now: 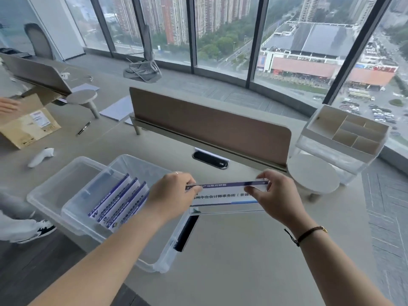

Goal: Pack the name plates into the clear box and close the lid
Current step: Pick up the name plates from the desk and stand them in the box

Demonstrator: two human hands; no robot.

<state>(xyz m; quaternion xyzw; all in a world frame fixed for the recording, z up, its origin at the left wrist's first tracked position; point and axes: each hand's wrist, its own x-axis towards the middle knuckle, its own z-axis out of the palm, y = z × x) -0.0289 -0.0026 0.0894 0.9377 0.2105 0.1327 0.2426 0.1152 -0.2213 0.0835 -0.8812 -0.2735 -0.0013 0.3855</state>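
I hold a clear acrylic name plate (pixel 225 198) with a white and blue printed card above the desk, just right of the clear box (pixel 141 164). My left hand (pixel 170 195) grips its left end and my right hand (pixel 276 195) grips its right end. The box stands open at the desk's front left. Three name plates (pixel 119 202) lean side by side inside it. The clear lid (pixel 57 184) lies under or beside the box on its left. A black strip (pixel 186 233) runs along the box's right wall.
A brown divider panel (pixel 209 124) runs across the desk behind my hands, with a cable port (pixel 209 159) before it. A white compartment organiser (pixel 346 131) stands at the right. A cardboard box (pixel 26 127), a pen (pixel 83 128) and another person's hand (pixel 8 106) are at the left.
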